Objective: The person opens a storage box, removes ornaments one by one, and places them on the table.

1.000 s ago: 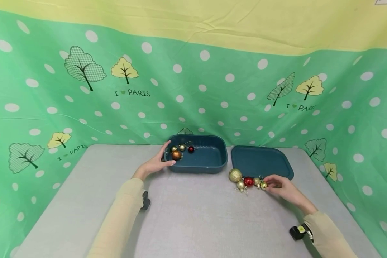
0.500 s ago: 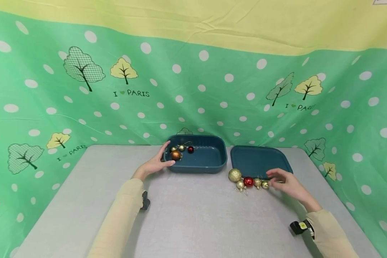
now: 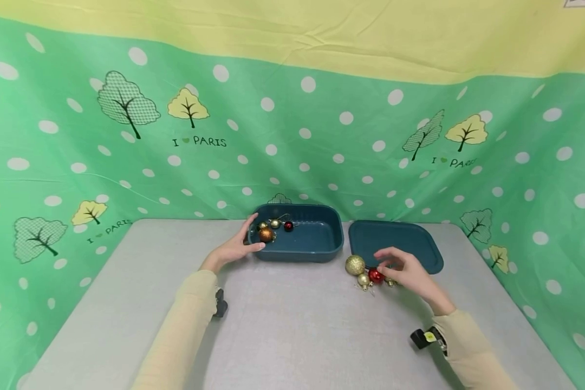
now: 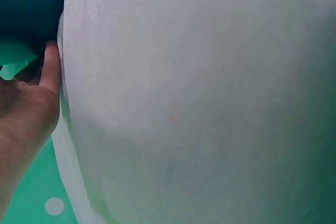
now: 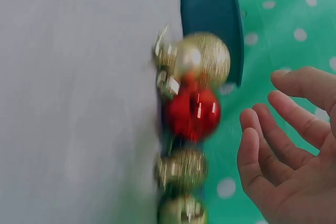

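Note:
My left hand [image 3: 234, 249] rests against the left end of a dark blue box [image 3: 302, 257], thumb at the front wall and fingers along the side. Inside the box lie an orange glitter ornament [image 3: 266, 234], a small red bauble [image 3: 288, 226] and two small gold ones. My right hand [image 3: 409, 273], holding nothing, hovers over a row of Christmas baubles, fingers loosely bent. The row has a large gold glitter bauble [image 3: 355, 265], a red bauble [image 5: 192, 111] and several small gold baubles [image 5: 184, 169]. In the head view the hand hides the row's right end.
A flat dark blue lid [image 3: 390, 238] lies right of the box, just behind the baubles. The grey tabletop [image 3: 292, 325] stretches toward me. A green and yellow printed cloth [image 3: 292, 135] hangs close behind and at the sides.
My right hand has let go of the rightmost small gold bauble, drawn back a little, then moved left above the red bauble. My left hand and the box stay put.

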A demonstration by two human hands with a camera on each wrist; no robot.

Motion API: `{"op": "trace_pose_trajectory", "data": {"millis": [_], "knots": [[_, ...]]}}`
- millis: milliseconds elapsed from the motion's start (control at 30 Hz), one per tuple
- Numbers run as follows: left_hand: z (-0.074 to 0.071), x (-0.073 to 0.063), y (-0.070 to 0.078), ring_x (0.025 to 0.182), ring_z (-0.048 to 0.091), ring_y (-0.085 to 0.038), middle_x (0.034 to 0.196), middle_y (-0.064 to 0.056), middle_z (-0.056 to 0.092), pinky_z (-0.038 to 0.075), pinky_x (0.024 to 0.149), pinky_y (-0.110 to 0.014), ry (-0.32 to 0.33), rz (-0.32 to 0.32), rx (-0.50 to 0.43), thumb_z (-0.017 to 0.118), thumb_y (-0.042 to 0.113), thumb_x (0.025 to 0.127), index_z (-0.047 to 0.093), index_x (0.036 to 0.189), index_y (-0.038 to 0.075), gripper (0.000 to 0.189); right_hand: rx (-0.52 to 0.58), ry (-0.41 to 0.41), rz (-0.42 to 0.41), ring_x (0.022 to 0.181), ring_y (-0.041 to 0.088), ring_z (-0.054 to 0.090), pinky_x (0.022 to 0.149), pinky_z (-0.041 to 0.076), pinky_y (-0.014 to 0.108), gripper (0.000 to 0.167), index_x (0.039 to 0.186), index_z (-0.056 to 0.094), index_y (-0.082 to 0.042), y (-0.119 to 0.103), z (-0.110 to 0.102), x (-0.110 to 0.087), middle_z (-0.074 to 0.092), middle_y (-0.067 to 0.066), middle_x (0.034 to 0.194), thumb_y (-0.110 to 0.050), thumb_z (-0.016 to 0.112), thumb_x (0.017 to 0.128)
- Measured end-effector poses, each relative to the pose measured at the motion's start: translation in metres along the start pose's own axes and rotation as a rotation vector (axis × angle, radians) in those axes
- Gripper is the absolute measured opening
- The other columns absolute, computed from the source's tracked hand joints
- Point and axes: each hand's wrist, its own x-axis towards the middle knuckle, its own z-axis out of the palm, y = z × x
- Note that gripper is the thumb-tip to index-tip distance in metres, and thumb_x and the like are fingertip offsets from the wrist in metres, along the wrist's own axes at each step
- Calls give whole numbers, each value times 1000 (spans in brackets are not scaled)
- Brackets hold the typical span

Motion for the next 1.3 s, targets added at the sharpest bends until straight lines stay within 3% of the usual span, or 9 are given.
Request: {"op": "trace_pose_trajectory", "data": {"millis": [367,733,933,1067,1300], "knots": [[2,-2,2,143,-2,-43,160,-13,-11,11,109,-65,12,-1,12,63,24,95,-2,156,31,89,100,-36,12,95,33,62,73,52,27,28,118,60,5,-17,32,30,59,28,115,-1,65,91],[1,-2,3,142,-2,-45,160,-14,-12,9,108,-66,14,5,12,63,25,95,-3,156,29,90,136,-65,10,97,37,60,71,52,30,27,119,60,4,-37,64,59,60,26,112,-1,63,93],[2,0,1,143,0,-43,160,-13,-9,9,109,-64,24,10,20,66,29,93,0,156,30,92,153,-87,8,99,39,59,78,53,37,27,120,59,4,-66,73,69,60,25,110,2,60,93],[1,0,-1,142,1,-44,160,-14,-9,8,109,-64,27,10,20,67,31,91,0,156,31,94,165,-111,13,102,38,59,80,53,36,27,120,59,5,-83,76,76,60,21,114,2,60,93],[0,0,-2,142,-1,-44,160,-15,-10,9,109,-65,25,19,20,67,31,92,-1,156,30,94,204,-173,3,106,38,58,83,53,39,31,124,58,4,-65,93,100,56,20,123,-2,62,93]]}}
